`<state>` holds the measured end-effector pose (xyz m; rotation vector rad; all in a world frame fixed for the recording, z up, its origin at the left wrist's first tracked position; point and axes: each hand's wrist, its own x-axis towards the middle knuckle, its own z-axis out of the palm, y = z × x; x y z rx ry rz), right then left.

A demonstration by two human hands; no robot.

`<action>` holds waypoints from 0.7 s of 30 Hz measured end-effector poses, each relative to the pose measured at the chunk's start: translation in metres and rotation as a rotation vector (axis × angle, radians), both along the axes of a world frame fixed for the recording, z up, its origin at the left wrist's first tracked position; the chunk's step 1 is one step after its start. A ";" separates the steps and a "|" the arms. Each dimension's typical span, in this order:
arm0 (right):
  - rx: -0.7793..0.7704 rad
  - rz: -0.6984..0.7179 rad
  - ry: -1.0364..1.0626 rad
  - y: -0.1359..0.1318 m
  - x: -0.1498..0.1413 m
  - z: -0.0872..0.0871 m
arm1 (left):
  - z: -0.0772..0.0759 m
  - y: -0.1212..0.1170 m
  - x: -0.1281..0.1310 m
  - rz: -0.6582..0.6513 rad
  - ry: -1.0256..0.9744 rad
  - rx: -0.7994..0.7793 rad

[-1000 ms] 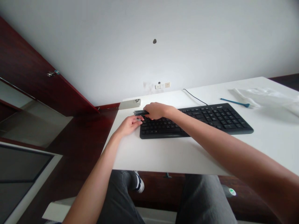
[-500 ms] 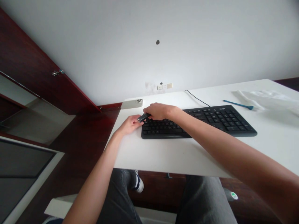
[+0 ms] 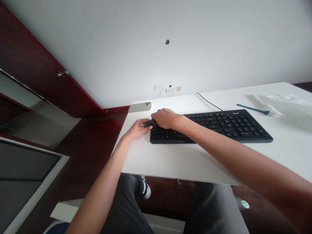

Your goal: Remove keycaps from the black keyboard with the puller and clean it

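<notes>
1. Left hand (image 3: 137, 129) is pinching a small black stick (image 3: 148, 123), perhaps a USB drive, between thumb and fingers, just off the keyboard's left end
2. Right hand (image 3: 166, 118) is clenching the stick's other end, its fingers hidden, beside the black keyboard (image 3: 212, 130)
3. White desk (image 3: 195, 162) is carrying a pale smartphone (image 3: 139, 107), a blue plastic stick (image 3: 253, 110) and a clear plastic bag (image 3: 280, 102)
4. Dark red cabinet door (image 3: 41, 65) is standing left of the desk, with a wall socket (image 3: 173, 89) showing on the white wall behind
</notes>
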<state>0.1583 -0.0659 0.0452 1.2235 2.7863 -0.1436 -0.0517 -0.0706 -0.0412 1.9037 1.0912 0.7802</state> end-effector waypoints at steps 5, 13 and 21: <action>-0.095 0.022 0.017 0.007 0.007 0.003 | 0.003 0.000 0.000 -0.026 0.014 0.036; -0.088 -0.020 0.025 0.004 0.002 0.002 | -0.004 0.003 -0.002 -0.012 -0.020 0.005; -0.081 -0.060 0.033 -0.005 -0.004 0.004 | -0.010 0.005 -0.005 -0.020 -0.013 0.029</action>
